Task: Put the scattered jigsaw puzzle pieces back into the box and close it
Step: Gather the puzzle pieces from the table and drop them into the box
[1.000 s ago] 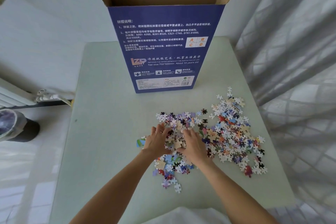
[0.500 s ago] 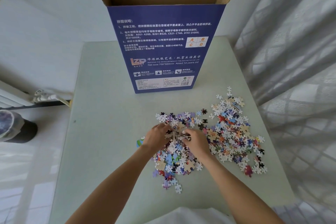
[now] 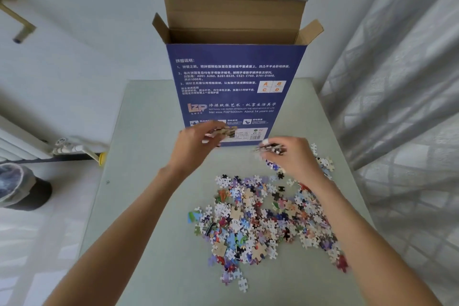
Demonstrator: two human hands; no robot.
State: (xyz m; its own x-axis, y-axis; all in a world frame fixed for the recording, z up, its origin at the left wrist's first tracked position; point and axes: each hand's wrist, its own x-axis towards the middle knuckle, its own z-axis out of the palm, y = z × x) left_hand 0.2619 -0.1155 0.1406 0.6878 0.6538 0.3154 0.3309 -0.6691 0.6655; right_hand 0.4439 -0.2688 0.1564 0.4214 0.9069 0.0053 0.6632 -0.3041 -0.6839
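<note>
So the left hand (image 3: 191, 143) and the right hand (image 3: 290, 154) each curl around a small bunch of puzzle pieces (image 3: 263, 221) in the middle of the frame, likely to drop them into the open box (image 3: 236, 77) standing just above.

One box (image 3: 236, 87), one table (image 3: 149, 156), two hands, left hand (image 3: 192, 141) and right hand (image 3: 293, 156), puzzle pieces (image 3: 260, 221) too many to count
</note>
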